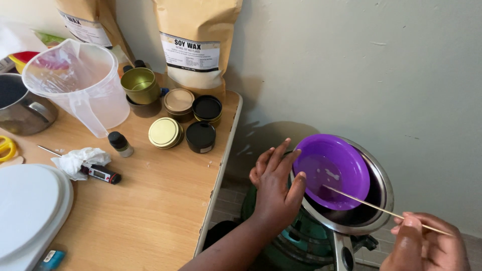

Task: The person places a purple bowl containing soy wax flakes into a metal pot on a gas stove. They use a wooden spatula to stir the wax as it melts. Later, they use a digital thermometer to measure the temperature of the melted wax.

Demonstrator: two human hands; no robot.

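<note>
While the purple plastic bowl (331, 170) is being steadied inside the steel pan (382, 200) on the green stove (301, 241), its rim is being gripped at nine o'clock by the left hand (275, 185), thumb hooked over the edge. A thin wooden skewer (381, 210) is being pinched between the closed fingers of the right hand (427, 246) at four o'clock, its tip lying in the bowl. Judging by the pale, partly liquid residue, melting is being carried on but is not finished. Round metal tins (165, 132) at ten o'clock on the wooden table (150, 211) are standing apparently unfilled.
</note>
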